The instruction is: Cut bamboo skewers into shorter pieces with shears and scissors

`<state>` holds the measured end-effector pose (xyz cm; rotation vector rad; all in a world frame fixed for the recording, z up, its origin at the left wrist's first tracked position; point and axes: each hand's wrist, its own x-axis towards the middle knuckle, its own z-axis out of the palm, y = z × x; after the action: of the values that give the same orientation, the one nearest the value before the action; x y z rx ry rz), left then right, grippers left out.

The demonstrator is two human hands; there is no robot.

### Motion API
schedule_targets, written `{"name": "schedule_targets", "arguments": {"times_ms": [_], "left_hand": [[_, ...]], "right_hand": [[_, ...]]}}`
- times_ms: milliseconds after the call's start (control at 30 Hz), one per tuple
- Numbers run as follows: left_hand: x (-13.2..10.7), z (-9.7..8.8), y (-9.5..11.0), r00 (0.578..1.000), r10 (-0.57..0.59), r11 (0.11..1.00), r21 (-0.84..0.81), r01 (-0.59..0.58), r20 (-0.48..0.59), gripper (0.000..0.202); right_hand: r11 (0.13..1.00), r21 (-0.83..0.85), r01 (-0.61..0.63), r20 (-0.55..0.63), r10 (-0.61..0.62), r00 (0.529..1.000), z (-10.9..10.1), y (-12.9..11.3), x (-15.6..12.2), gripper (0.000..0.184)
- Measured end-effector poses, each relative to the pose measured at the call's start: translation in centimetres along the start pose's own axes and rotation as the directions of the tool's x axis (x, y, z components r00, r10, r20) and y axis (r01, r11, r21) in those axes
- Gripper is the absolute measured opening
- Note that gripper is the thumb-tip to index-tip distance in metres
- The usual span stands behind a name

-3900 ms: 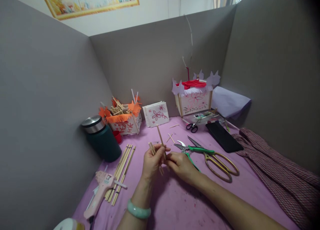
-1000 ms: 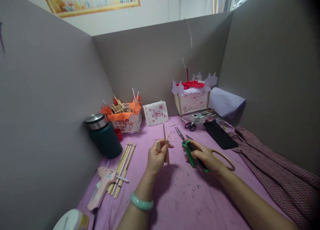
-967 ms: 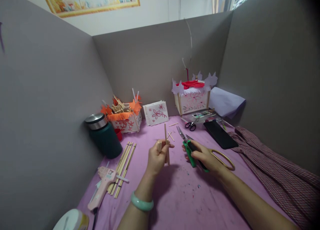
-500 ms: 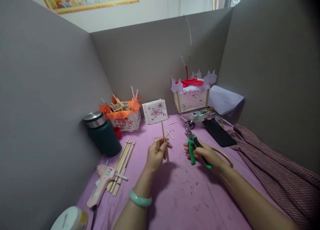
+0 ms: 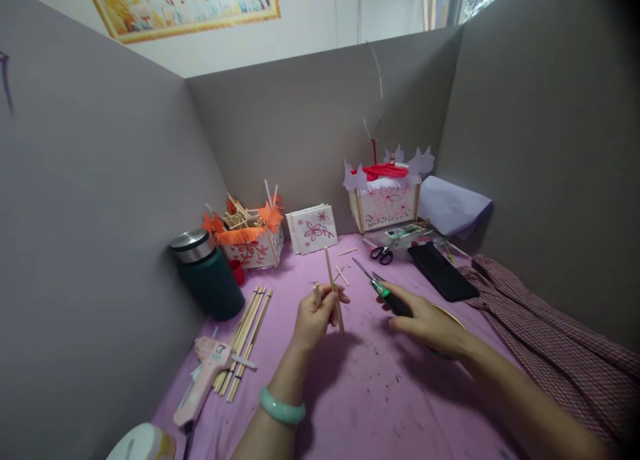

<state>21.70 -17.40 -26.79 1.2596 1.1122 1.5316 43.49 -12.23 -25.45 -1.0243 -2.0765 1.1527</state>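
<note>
My left hand (image 5: 314,319), with a green bangle on the wrist, is closed round thin wooden sticks (image 5: 333,289); one long stick stands up and leans back, shorter ones poke out beside it. My right hand (image 5: 425,321) grips green-handled shears (image 5: 376,283) over the pink tabletop (image 5: 370,393). Their closed blades point up and left toward the long stick, a short gap away. Gold-handled scissors lie mostly hidden under my right hand.
A pink glue gun (image 5: 203,377) and a row of long sticks (image 5: 246,340) lie at the left. A dark flask (image 5: 207,273), two decorated boxes (image 5: 250,237) (image 5: 385,197), flowered cards (image 5: 313,228), small black scissors (image 5: 383,252), a phone (image 5: 443,271) and checked cloth (image 5: 555,353) ring the work area. Grey partitions enclose it.
My right hand left the sticks, took up the green-handled shears from the table and has now turned their blades leftward toward the stick that my left hand keeps upright.
</note>
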Motion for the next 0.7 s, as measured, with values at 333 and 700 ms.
{"name": "schedule_targets", "arguments": {"times_ms": [333, 700], "left_hand": [[0.4, 0.2, 0.0, 1.000, -0.002, 1.000, 0.000, 0.002, 0.018, 0.031], [0.2, 0.4, 0.3, 1.000, 0.011, 0.995, 0.096, -0.013, 0.028, 0.037]], "right_hand": [[0.693, -0.651, 0.308, 0.209, -0.226, 0.951, -4.2, -5.8, 0.2, 0.068], [0.519, -0.772, 0.366, 0.277, -0.243, 0.930, -3.7, -8.5, 1.0, 0.065]]}}
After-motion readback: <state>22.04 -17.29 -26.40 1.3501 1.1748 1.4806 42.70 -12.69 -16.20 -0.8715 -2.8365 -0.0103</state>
